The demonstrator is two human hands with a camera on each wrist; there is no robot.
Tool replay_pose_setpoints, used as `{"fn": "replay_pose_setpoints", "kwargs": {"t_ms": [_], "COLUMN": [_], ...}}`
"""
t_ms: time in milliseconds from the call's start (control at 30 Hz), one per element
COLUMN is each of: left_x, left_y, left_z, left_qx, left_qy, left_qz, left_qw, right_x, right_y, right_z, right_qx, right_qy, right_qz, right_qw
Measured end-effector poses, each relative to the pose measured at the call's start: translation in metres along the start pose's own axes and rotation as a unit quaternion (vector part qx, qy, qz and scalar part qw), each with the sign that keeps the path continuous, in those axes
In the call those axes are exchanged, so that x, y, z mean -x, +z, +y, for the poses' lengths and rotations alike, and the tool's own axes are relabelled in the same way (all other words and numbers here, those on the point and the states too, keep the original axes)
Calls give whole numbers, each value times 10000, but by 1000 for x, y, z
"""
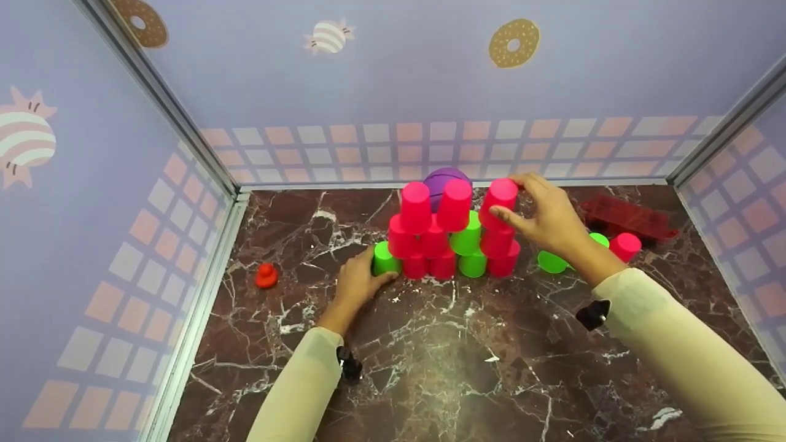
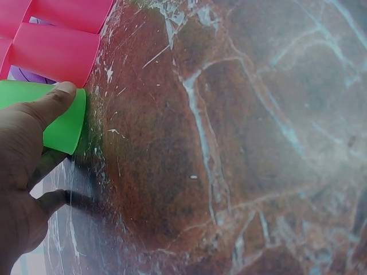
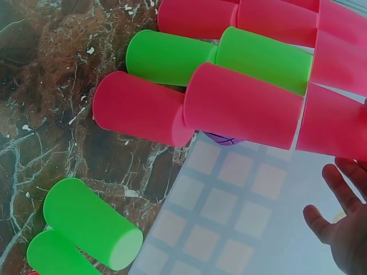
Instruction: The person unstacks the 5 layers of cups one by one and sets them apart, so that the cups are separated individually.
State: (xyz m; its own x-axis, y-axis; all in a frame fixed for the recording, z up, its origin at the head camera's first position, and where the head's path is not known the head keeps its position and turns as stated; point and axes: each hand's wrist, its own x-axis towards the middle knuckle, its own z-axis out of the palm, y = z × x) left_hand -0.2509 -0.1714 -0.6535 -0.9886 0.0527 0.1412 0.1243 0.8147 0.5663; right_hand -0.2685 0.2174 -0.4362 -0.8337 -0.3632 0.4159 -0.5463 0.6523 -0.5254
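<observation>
Upside-down pink and green cups stand stacked in three tiers at the middle of the table. At the bottom tier's left end, my left hand (image 1: 358, 279) grips a green cup (image 1: 385, 258), its thumb on the near side in the left wrist view. My right hand (image 1: 549, 218) holds the right-end pink cup (image 1: 502, 195) of the top tier, thumb in front and fingers at the far side. That cup sits over another pink cup (image 3: 246, 106). Two more pink cups, one of them the middle cup (image 1: 455, 204), stand apart on the top tier.
Behind the stack is a purple ball (image 1: 447, 179). To the right lie green cups (image 1: 552, 262), a pink cup (image 1: 626, 247) and a red see-through box (image 1: 629, 217). A small red toy (image 1: 266, 276) stands at left. Patterned walls (image 1: 393, 92) enclose the marbled table (image 1: 430, 368).
</observation>
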Motion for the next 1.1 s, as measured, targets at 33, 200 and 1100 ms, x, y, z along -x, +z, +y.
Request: {"fn": "replay_pose_setpoints", "kwargs": {"t_ms": [33, 200, 1100], "left_x": [0, -3, -5], "left_y": [1, 4, 8], "left_z": [-1, -4, -10], "left_qx": [-43, -266, -317], "left_qy": [8, 8, 4], "left_qz": [-12, -61, -92], "left_qw": [10000, 9996, 9995], "right_x": [0, 4, 93], "right_y": [-1, -11, -44], "right_z": [0, 1, 60], "right_qx": [-20, -52, 515], "right_qy": [12, 125, 351], "right_qz": [16, 79, 609], "right_qw": [10000, 9999, 9962]}}
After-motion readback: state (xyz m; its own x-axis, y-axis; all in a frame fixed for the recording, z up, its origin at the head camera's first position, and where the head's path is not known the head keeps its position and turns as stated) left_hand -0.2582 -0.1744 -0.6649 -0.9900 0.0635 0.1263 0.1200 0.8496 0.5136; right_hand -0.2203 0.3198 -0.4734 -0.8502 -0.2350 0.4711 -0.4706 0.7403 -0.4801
